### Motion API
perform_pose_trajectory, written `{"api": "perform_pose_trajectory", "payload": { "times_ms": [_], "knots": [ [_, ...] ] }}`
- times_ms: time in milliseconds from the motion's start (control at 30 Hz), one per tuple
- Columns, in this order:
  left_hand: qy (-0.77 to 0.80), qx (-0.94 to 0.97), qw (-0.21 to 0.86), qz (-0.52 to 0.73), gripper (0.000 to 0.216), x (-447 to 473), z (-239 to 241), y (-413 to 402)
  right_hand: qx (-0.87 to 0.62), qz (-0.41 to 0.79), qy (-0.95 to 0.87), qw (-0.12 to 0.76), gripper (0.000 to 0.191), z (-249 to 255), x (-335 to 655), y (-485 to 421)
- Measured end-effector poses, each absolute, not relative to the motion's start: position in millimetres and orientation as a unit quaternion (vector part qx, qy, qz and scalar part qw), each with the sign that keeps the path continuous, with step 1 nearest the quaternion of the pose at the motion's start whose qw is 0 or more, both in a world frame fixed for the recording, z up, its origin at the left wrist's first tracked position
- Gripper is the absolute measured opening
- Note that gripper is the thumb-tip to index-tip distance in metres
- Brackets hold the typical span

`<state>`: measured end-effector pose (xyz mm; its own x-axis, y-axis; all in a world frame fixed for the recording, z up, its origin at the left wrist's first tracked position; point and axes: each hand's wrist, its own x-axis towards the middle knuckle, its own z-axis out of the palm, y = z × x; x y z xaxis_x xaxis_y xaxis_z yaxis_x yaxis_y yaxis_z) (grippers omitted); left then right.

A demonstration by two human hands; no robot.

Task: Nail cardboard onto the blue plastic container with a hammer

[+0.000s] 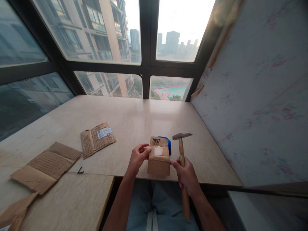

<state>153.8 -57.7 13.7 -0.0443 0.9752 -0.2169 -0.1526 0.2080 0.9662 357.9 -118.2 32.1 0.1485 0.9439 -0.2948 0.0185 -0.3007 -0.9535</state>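
A small cardboard piece (159, 158) is held up over the near edge of the wooden table (134, 118), with several dark nails (156, 140) sticking in its top end. My left hand (138, 157) pinches its left side. My right hand (184, 173) is wrapped round the wooden handle of a hammer (182, 150), its metal head up and to the right of the cardboard, while its fingertips touch the cardboard's right edge. A blue object (168, 143) shows just behind the cardboard.
Torn cardboard pieces lie on the left: one with a white label (97, 138), a larger one (47, 166) and a scrap (14, 213). A small dark bent nail (80, 171) lies near them. Windows stand behind, and a pale panel (260, 96) leans on the right.
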Motion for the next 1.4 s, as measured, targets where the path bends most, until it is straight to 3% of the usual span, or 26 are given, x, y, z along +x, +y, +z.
{"api": "perform_pose_trajectory", "payload": {
  "times_ms": [667, 1400],
  "knots": [
    [0.529, 0.351, 0.581, 0.509, 0.052, 166, 25, -61, -0.603, 0.536, -0.355, 0.473, 0.044, 28, 362, -108],
    [0.593, 0.478, 0.470, 0.447, 0.053, 168, 17, -42, -0.618, 0.514, -0.368, 0.468, 0.042, 22, 367, -83]
  ]
}}
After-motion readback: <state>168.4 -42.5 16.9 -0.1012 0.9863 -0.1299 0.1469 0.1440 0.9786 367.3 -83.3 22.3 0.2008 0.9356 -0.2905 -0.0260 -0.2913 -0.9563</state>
